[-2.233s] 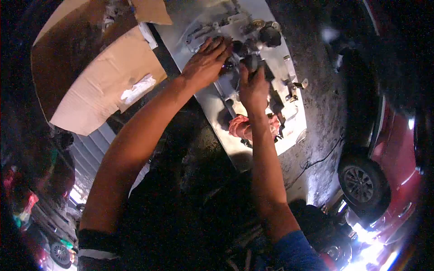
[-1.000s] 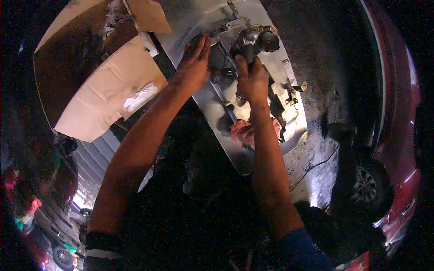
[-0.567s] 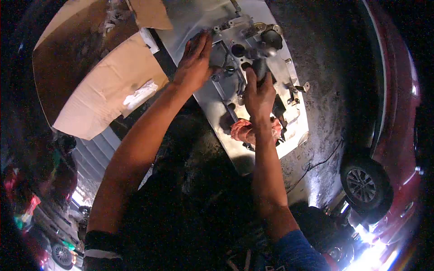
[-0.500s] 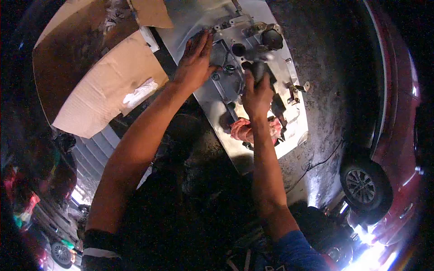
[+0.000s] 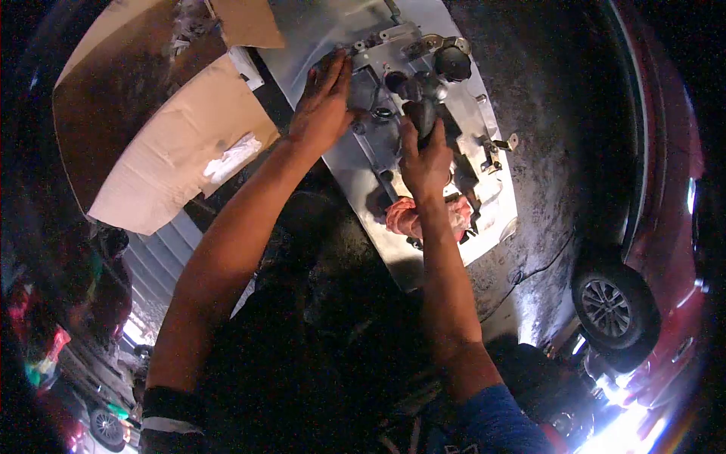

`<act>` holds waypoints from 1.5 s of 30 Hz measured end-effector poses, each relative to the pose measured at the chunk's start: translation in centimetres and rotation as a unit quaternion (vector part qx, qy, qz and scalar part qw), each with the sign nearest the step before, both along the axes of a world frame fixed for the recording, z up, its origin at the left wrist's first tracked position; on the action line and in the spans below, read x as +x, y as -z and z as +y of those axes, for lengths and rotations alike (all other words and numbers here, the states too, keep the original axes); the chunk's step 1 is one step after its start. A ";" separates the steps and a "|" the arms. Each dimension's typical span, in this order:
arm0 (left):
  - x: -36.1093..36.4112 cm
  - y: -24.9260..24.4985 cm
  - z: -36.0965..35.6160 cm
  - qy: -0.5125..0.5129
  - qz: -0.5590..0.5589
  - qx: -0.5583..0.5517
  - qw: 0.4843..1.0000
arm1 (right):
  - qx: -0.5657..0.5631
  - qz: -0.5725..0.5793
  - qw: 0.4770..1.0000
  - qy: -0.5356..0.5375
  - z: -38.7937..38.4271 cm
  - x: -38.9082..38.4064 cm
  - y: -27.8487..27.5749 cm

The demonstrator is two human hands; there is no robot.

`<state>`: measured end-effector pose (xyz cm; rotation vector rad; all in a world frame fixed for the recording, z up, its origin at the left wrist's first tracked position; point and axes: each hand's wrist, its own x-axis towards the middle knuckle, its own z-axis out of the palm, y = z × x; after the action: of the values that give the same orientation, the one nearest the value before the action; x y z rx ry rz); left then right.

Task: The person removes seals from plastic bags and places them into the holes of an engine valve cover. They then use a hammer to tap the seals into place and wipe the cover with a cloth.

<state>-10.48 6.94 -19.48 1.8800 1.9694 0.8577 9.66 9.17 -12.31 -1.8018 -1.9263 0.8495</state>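
Note:
A metal engine cover with round openings and brackets lies on a pale panel. My left hand rests along the cover's upper left edge, its fingers stretched out. Wrapped round a dark power tool, my right hand is over the middle of the cover. The tool's rounded silver head points up the cover, close to a round opening. Below my right hand a crumpled red cloth lies on the part, partly behind my forearm.
At the left is an open cardboard box with a white crumpled piece on its flap. A red car with a dark wheel stands at the right. A bright light shines at the lower right. A thin cable runs across the ground.
My right hand and the tool have shifted slightly up and left. The tool's head, blurred before, now shows more clearly. My left hand stays nearly in place.

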 end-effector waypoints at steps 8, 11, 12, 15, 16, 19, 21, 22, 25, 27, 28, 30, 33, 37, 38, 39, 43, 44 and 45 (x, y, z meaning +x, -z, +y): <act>0.1 0.2 0.1 -0.017 0.035 -0.037 0.999 | 0.082 0.021 0.995 -0.057 1.0 -0.7 2.4; 0.4 0.6 0.6 -0.016 0.035 -0.023 0.999 | 0.067 0.047 0.995 -0.047 2.9 -1.8 -0.5; 0.2 0.7 0.3 -0.024 0.030 -0.018 0.999 | 0.049 0.067 0.996 -0.022 2.9 -2.4 -1.8; -0.1 0.1 0.5 -0.005 0.004 -0.013 1.000 | 0.038 0.127 0.991 0.015 2.3 -3.2 -4.1; -0.1 0.0 0.7 -0.011 -0.001 -0.004 1.000 | 0.055 0.162 0.985 0.019 2.2 -3.4 -2.6; 0.4 0.2 0.6 -0.021 -0.007 0.019 1.000 | 0.069 0.019 0.996 -0.049 2.8 -3.6 0.6; 0.4 0.5 0.6 -0.023 0.005 0.025 0.999 | 0.062 0.040 0.997 -0.027 2.4 -3.2 0.8; 0.1 0.8 0.6 -0.018 0.011 0.025 0.999 | 0.055 0.051 0.997 -0.021 2.1 -3.6 0.1; -0.3 1.2 0.3 -0.014 0.013 0.025 1.000 | 0.012 0.139 0.990 0.023 0.1 -3.5 -2.5; -0.3 1.0 0.7 -0.008 -0.006 0.032 0.999 | 0.033 0.136 0.990 0.028 -0.5 -2.8 -1.9; -0.2 0.5 0.8 -0.015 -0.005 0.029 0.999 | 0.040 0.124 0.991 0.028 -1.0 -1.9 -0.1; 0.2 -0.3 0.4 -0.027 -0.006 0.018 0.999 | 0.026 0.041 0.999 0.023 -1.1 -1.4 0.2; 0.1 -0.4 0.1 -0.020 0.024 0.010 0.999 | 0.013 0.028 0.999 0.025 -0.8 -0.8 1.0; 0.4 -0.1 0.4 -0.020 0.022 0.012 1.000 | 0.054 0.020 0.998 0.032 -0.5 0.1 2.4; 0.4 0.0 0.6 -0.024 0.020 0.008 0.999 | 0.079 0.006 0.997 0.024 -0.3 0.0 2.1; 0.3 0.2 0.4 -0.032 0.017 0.000 0.999 | 0.089 0.034 0.995 0.032 -0.9 0.0 1.7; 0.2 0.3 0.3 -0.020 0.002 0.009 1.000 | 0.022 0.106 0.990 0.094 -1.8 -0.8 0.2; 0.3 0.2 0.3 -0.020 0.010 -0.007 1.000 | 0.020 0.079 0.994 0.075 -1.5 -0.6 0.5; 0.3 0.0 0.4 -0.022 0.019 -0.021 0.999 | 0.018 0.051 0.997 0.054 -0.9 -0.7 0.6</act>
<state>-10.14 7.38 -19.44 1.8486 2.0415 0.7928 8.98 8.30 -12.92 -1.7878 -1.7536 0.8485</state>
